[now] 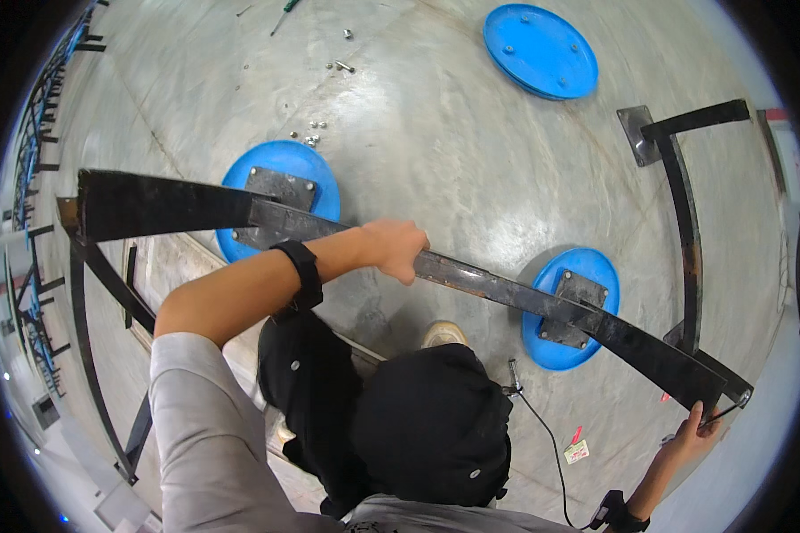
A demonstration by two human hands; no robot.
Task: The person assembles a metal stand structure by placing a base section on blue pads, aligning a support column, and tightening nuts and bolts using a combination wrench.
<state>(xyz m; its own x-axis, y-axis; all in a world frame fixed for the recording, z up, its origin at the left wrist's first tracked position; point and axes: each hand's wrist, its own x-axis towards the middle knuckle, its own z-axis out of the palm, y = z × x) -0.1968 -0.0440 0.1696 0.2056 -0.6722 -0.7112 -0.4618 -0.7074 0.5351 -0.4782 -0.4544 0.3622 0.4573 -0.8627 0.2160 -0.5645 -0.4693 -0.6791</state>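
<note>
A long black metal seat frame (471, 282) lies across in front of me, running from upper left to lower right. My left hand (398, 251) is wrapped round the middle of its bar. At the lower right end, the fingers of my right hand (692, 437) close on the frame's edge. A thin dark rod with a shiny tip (745, 397) shows beside those fingers; I cannot tell whether it is held. Bolted plates join the frame to a left blue round disc (322, 178) and a right blue round disc (551, 354), both on the floor beneath it.
Another blue disc (542, 49) with studs lies at the far right. A second black frame (683, 213) stands at the right. Loose bolts (312, 139) and a screwdriver (284, 18) lie far left. A black cable (556, 444) trails near my right wrist. Black frames (40, 222) line the left.
</note>
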